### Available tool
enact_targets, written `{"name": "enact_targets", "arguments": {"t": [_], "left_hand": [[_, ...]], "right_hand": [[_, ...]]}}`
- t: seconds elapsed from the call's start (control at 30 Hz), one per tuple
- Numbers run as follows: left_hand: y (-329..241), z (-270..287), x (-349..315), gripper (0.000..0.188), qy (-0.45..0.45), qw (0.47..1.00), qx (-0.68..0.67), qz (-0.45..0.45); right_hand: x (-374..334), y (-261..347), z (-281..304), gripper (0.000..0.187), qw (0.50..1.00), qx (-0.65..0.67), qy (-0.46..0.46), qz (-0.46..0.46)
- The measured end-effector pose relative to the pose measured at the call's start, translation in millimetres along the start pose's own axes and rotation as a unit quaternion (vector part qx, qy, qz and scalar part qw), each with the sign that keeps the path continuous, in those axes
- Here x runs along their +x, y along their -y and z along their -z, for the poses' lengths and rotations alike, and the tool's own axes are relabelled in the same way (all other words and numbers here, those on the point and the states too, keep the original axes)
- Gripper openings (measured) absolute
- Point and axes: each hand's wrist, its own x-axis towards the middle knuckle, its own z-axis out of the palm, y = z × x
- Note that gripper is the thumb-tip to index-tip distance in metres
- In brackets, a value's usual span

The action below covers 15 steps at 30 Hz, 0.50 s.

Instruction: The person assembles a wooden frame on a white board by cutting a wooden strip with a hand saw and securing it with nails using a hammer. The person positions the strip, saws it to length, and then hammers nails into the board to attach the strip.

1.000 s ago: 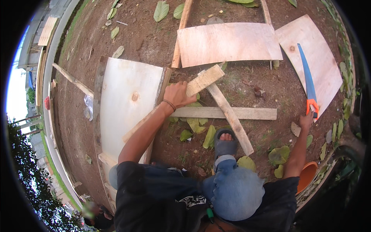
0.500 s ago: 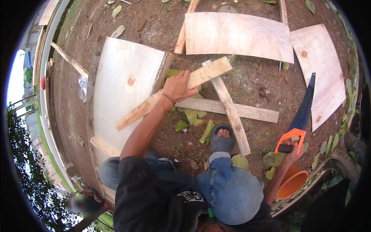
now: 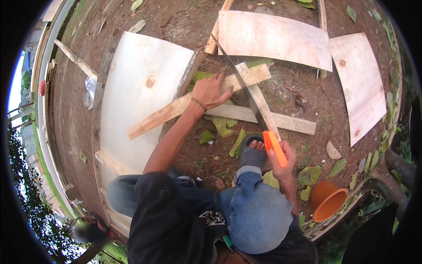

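My left hand presses down on a light wooden plank, its fingers wrapped over the far edge. That plank lies aslant across two other wooden strips, one strip running toward my sandaled foot and another lying nearly crosswise. In my right hand is a hand saw, gripped by its orange handle. The saw's dark blade crosses the plank to the right of my left hand, its tip pointing away from me. Whether its teeth touch the wood I cannot tell.
On the left lies a pale plywood panel with wooden edge strips. Two more plywood sheets, one ahead and one at right, rest on the soil. An orange bucket lies tipped at lower right. Another person is at lower left.
My right hand has swung the saw left from over the right plywood sheet to across the plank. My left hand stays on the plank.
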Motion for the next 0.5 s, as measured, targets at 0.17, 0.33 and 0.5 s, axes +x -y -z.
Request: {"name": "enact_targets", "arguments": {"t": [0.17,0.33,0.5], "left_hand": [[0.9,-5.5,-0.1,0.036,-0.031,0.997,-0.052,0.038],[-2.0,-3.8,2.6,0.035,-0.044,0.996,-0.059,0.058],[-4.3,-0.4,7.2,0.037,-0.030,0.993,-0.062,0.093]], "right_hand": [[-12.9,-2.5,-18.1,0.015,1.000,0.007,-0.001,-0.026],[-21.0,-8.7,-17.4,0.020,0.999,-0.029,0.003,-0.024],[-20.1,-8.7,-10.2,0.024,0.998,-0.035,0.011,-0.045]]}}
